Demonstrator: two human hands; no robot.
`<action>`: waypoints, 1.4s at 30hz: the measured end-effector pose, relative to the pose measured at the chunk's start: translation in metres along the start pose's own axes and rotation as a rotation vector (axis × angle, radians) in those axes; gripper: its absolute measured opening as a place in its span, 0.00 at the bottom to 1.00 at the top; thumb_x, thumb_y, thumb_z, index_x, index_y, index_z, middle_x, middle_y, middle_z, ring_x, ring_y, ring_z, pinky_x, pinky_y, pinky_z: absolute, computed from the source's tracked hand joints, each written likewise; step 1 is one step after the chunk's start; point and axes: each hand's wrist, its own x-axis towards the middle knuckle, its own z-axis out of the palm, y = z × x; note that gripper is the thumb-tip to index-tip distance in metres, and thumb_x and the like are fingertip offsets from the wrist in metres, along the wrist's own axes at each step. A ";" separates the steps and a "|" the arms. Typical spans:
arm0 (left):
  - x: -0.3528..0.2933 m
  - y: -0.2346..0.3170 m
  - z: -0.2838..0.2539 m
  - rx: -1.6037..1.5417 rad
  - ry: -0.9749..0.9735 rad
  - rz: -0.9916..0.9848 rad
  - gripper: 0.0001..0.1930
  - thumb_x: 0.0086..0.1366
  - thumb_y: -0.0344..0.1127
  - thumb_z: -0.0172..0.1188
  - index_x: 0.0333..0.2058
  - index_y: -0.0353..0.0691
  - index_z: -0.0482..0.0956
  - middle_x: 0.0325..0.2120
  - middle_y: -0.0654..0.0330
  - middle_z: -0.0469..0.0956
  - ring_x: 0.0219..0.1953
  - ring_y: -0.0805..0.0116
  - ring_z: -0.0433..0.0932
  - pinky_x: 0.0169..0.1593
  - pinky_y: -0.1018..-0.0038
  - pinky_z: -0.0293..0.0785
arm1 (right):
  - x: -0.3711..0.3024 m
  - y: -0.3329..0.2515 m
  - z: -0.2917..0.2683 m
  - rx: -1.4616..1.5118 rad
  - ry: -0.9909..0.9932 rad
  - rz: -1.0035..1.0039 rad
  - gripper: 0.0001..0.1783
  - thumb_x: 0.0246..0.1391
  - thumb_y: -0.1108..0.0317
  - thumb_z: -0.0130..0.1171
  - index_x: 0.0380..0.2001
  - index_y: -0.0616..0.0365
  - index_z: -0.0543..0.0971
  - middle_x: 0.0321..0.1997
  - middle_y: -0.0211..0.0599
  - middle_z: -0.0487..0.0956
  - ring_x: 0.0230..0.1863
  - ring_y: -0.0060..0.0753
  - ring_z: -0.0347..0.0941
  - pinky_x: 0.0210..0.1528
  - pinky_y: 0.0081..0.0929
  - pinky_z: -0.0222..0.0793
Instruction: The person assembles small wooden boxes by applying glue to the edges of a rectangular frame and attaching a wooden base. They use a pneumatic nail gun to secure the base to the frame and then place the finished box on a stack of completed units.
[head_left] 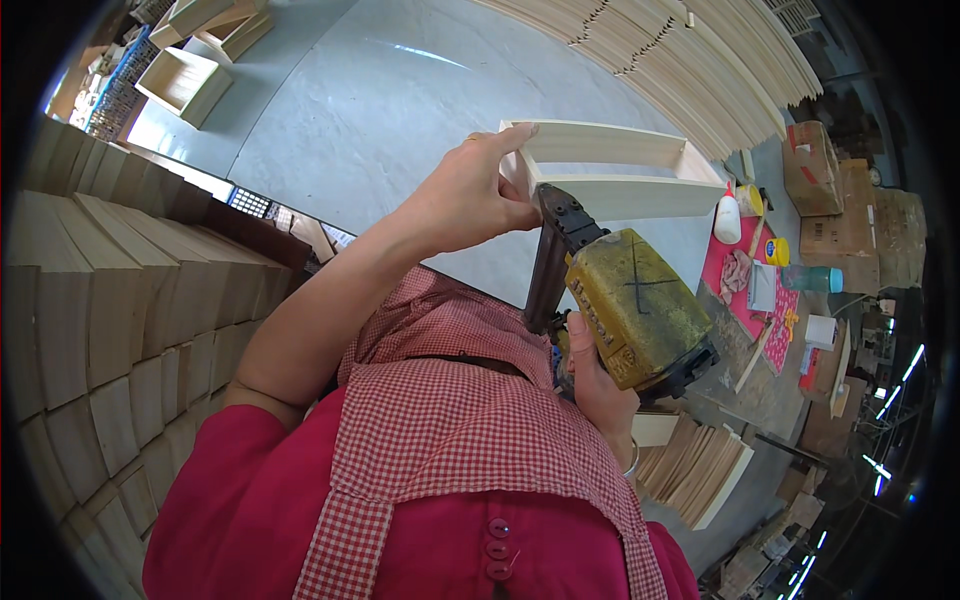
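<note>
My left hand (462, 198) grips the near-left corner of a long, pale wooden box frame (635, 196), thumb and fingers pinching its short end board. The frame's long boards stretch away to the right, with an opening between them. In my right hand (602, 392) is a worn yellow and black nail gun (640, 305), fingers wrapped round its handle and partly hidden behind the body. The gun's dark nose sits against the frame's left corner, close to my left fingertips. Whether it touches the wood I cannot tell.
Beneath the frame spreads a grey tabletop (350, 110). Stacked boards (130, 270) rise at left; long wooden strips (690, 70) lie far right. Small wooden boxes (185, 85) stand far left. A white glue bottle (728, 218), a clear bottle (812, 279) and cartons (840, 225) are at right.
</note>
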 end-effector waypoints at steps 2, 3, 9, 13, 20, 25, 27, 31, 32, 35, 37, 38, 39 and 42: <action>0.000 -0.002 0.001 0.003 0.002 -0.001 0.46 0.56 0.25 0.71 0.71 0.31 0.58 0.27 0.61 0.76 0.32 0.74 0.76 0.38 0.76 0.78 | 0.001 -0.006 -0.002 0.008 -0.024 0.022 0.19 0.63 0.57 0.66 0.48 0.60 0.82 0.33 0.30 0.78 0.33 0.26 0.74 0.37 0.26 0.70; 0.000 0.000 0.000 0.007 -0.001 -0.005 0.46 0.56 0.25 0.71 0.71 0.31 0.58 0.27 0.61 0.76 0.31 0.75 0.76 0.38 0.76 0.78 | 0.001 -0.009 -0.003 -0.003 -0.041 0.041 0.16 0.61 0.63 0.66 0.48 0.60 0.83 0.41 0.36 0.82 0.41 0.32 0.79 0.44 0.30 0.74; 0.000 0.000 0.001 0.055 0.009 -0.002 0.46 0.55 0.24 0.71 0.71 0.31 0.59 0.25 0.61 0.76 0.29 0.75 0.76 0.37 0.76 0.78 | 0.000 0.003 -0.006 -0.097 -0.090 -0.003 0.14 0.59 0.70 0.66 0.48 0.61 0.85 0.48 0.41 0.86 0.47 0.38 0.84 0.49 0.33 0.78; 0.003 -0.003 0.000 0.037 -0.021 -0.022 0.45 0.56 0.26 0.72 0.71 0.30 0.59 0.29 0.57 0.79 0.32 0.73 0.78 0.39 0.75 0.78 | -0.001 0.000 -0.003 -0.029 -0.038 0.030 0.14 0.60 0.68 0.66 0.48 0.60 0.85 0.44 0.38 0.84 0.44 0.34 0.82 0.46 0.30 0.76; 0.015 -0.027 -0.014 -0.304 0.011 -0.048 0.46 0.55 0.38 0.77 0.67 0.23 0.64 0.42 0.41 0.81 0.42 0.60 0.83 0.47 0.68 0.80 | -0.008 0.006 -0.005 0.037 -0.037 0.077 0.19 0.62 0.59 0.67 0.49 0.61 0.82 0.36 0.30 0.80 0.35 0.23 0.75 0.37 0.23 0.70; 0.016 -0.026 -0.018 -0.301 0.036 -0.012 0.49 0.53 0.46 0.80 0.65 0.22 0.66 0.40 0.40 0.81 0.42 0.58 0.83 0.48 0.66 0.81 | -0.005 -0.002 0.000 0.013 -0.045 0.115 0.14 0.58 0.70 0.68 0.46 0.63 0.85 0.47 0.42 0.85 0.47 0.35 0.84 0.48 0.31 0.78; 0.015 -0.027 -0.017 -0.259 0.058 -0.005 0.48 0.53 0.48 0.80 0.65 0.26 0.68 0.42 0.41 0.81 0.41 0.60 0.82 0.48 0.65 0.81 | -0.004 -0.003 -0.001 0.019 -0.055 0.120 0.15 0.58 0.69 0.69 0.46 0.63 0.85 0.47 0.42 0.85 0.47 0.35 0.84 0.48 0.31 0.78; 0.013 -0.024 -0.018 -0.227 0.068 -0.003 0.47 0.53 0.49 0.79 0.65 0.28 0.70 0.44 0.42 0.81 0.41 0.61 0.82 0.47 0.64 0.82 | -0.004 -0.001 0.001 0.016 -0.037 0.095 0.15 0.58 0.68 0.69 0.47 0.63 0.85 0.48 0.42 0.85 0.47 0.35 0.84 0.47 0.31 0.78; 0.013 -0.025 -0.018 -0.213 0.075 -0.001 0.46 0.53 0.49 0.79 0.65 0.28 0.70 0.44 0.42 0.81 0.41 0.61 0.82 0.48 0.64 0.82 | -0.005 -0.001 0.002 0.015 -0.036 0.103 0.15 0.58 0.68 0.69 0.47 0.62 0.85 0.48 0.42 0.85 0.47 0.35 0.84 0.47 0.31 0.78; 0.013 -0.027 -0.017 -0.188 0.090 0.004 0.46 0.53 0.49 0.79 0.65 0.28 0.70 0.44 0.42 0.81 0.41 0.61 0.82 0.48 0.64 0.82 | -0.004 -0.003 0.001 0.008 -0.060 0.166 0.15 0.58 0.68 0.69 0.46 0.62 0.85 0.47 0.42 0.86 0.46 0.35 0.84 0.47 0.30 0.78; 0.013 -0.027 -0.017 -0.188 0.088 0.008 0.46 0.53 0.49 0.79 0.65 0.28 0.70 0.43 0.42 0.81 0.41 0.61 0.82 0.48 0.64 0.82 | -0.004 -0.003 0.001 0.020 -0.054 0.167 0.15 0.58 0.67 0.69 0.46 0.62 0.85 0.47 0.41 0.86 0.46 0.35 0.84 0.47 0.30 0.78; 0.013 -0.027 -0.017 -0.184 0.088 0.004 0.46 0.53 0.49 0.79 0.65 0.28 0.70 0.43 0.42 0.82 0.41 0.61 0.82 0.48 0.64 0.82 | -0.005 -0.003 0.001 0.025 -0.049 0.163 0.14 0.58 0.67 0.69 0.46 0.62 0.85 0.46 0.41 0.86 0.46 0.35 0.85 0.46 0.30 0.78; 0.013 -0.026 -0.017 -0.179 0.089 -0.001 0.46 0.53 0.49 0.79 0.65 0.28 0.70 0.43 0.43 0.82 0.41 0.61 0.82 0.48 0.64 0.82 | -0.005 -0.002 0.002 0.026 -0.040 0.152 0.14 0.58 0.67 0.69 0.46 0.62 0.85 0.46 0.41 0.86 0.46 0.35 0.85 0.46 0.30 0.78; 0.013 -0.028 -0.016 -0.176 0.091 0.003 0.46 0.53 0.50 0.79 0.64 0.29 0.71 0.42 0.43 0.83 0.41 0.62 0.83 0.49 0.63 0.81 | -0.005 -0.003 0.001 0.018 -0.032 0.139 0.14 0.58 0.67 0.69 0.45 0.62 0.85 0.46 0.41 0.86 0.45 0.35 0.85 0.46 0.30 0.78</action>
